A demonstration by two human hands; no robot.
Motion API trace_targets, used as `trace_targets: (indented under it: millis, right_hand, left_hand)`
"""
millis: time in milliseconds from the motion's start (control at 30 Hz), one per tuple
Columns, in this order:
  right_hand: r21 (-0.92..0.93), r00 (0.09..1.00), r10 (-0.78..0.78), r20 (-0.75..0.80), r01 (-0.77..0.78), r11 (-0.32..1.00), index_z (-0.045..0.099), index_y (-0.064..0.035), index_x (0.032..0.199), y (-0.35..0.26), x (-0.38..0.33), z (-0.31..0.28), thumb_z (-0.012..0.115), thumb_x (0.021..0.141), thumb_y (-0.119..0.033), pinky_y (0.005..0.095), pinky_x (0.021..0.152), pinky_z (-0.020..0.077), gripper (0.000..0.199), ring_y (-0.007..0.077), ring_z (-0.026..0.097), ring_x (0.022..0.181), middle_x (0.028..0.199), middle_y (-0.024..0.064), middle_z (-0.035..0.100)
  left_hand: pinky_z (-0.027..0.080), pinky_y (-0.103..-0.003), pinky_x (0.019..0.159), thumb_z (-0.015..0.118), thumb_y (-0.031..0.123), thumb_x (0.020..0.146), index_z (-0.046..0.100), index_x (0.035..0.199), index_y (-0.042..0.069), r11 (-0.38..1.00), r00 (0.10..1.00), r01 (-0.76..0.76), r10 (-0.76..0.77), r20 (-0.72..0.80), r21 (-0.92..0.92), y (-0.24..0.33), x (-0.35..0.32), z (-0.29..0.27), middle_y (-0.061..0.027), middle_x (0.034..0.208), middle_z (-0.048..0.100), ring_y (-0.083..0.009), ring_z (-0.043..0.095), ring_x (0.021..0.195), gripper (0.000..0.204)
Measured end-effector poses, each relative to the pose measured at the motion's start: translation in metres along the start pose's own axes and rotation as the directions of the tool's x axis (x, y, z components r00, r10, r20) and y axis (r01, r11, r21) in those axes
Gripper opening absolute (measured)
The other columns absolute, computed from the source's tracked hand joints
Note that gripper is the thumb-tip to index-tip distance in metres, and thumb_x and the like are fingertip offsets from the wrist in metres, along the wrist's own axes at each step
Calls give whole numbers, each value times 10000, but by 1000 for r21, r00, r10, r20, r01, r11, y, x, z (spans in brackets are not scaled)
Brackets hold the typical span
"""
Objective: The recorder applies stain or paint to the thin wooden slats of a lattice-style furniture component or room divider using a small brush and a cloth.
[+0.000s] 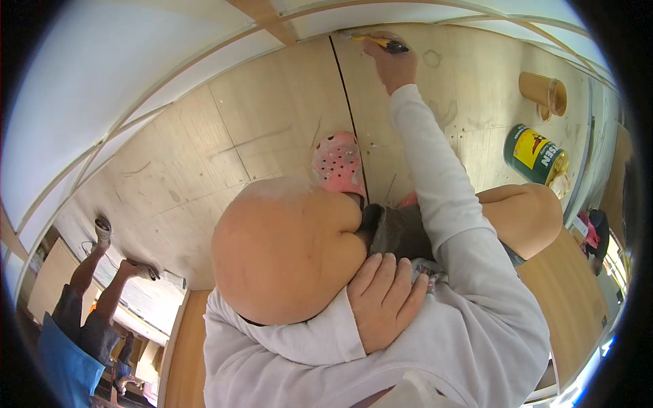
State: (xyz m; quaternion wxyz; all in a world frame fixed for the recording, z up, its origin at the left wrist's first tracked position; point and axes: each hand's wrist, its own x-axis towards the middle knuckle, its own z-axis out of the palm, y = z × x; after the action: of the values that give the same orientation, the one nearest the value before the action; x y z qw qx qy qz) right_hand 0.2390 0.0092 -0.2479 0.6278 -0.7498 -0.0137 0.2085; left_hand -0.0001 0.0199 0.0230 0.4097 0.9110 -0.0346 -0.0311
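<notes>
My right hand (394, 66) reaches far forward, down by the base of the white panel wall (381, 19). Its fingers are closed around a slim yellow-and-black handled tool (381, 43); the exact kind is too small to make out, and its tip points left along the floor edge. My left hand (388, 299) lies with fingers stretched and slightly spread, low against my body beside my bent knee, holding nothing. Between the hands, my foot in a pink clog (337, 163) stands on the plywood floor (272, 129), next to a dark straight gap in the boards.
To the right stand a green can with a yellow label (534, 155) and a brown cylindrical tub (542, 93). A person in a blue top (71, 364) stands at the lower left. Wooden framing (269, 20) edges the white panels. A wooden surface (561, 299) lies at lower right.
</notes>
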Motion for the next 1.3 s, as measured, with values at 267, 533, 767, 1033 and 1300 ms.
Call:
trace_targets:
  millis: [267, 533, 767, 1033, 1300]
  right_hand:
    - [-547, 814, -577, -71, 452, 705, 669, -83, 887, 13, -8, 12, 712, 716, -73, 259, 645, 507, 177, 160, 635, 714, 836, 63, 664]
    - [-397, 860, -509, 32, 479, 783, 666, -135, 884, 18, -32, 58, 681, 694, -128, 390, 677, 515, 191, 316, 623, 769, 891, 123, 635]
    - [-421, 787, -610, 93, 587, 692, 674, -123, 877, 16, -30, 65, 707, 703, -92, 299, 605, 525, 180, 228, 637, 676, 827, 92, 643]
    - [-344, 805, -578, 131, 584, 735, 668, -114, 843, 11, -35, 72, 708, 708, -104, 308, 572, 507, 141, 211, 628, 649, 792, 84, 640]
    - [-333, 870, -489, 66, 481, 811, 664, -93, 831, 12, -27, 66, 726, 705, -147, 281, 583, 503, 151, 179, 626, 609, 775, 77, 655]
  left_hand:
    - [483, -401, 799, 561, 163, 719, 609, 1028, 54, 1000, 999, -15, 15, 29, 24, -2, 1, -1, -157, 984, 601, -286, 587, 893, 331]
    - [488, -405, 796, 564, 161, 728, 607, 1038, 62, 1000, 998, 10, -12, 60, 21, 0, 2, -3, -158, 997, 602, -285, 589, 899, 328]
    - [493, -404, 788, 561, 157, 728, 601, 1042, 65, 1000, 999, 27, -27, 44, 7, 0, 1, -3, -159, 1004, 601, -289, 589, 899, 329]
    - [488, -399, 801, 548, 165, 739, 601, 1047, 67, 1000, 998, 25, -26, 63, 16, 2, 1, -3, -158, 1014, 598, -285, 585, 910, 328]
    - [489, -403, 814, 551, 168, 742, 604, 1054, 78, 998, 998, 40, -42, 53, 39, 5, 1, -3, -149, 1014, 602, -278, 587, 912, 329]
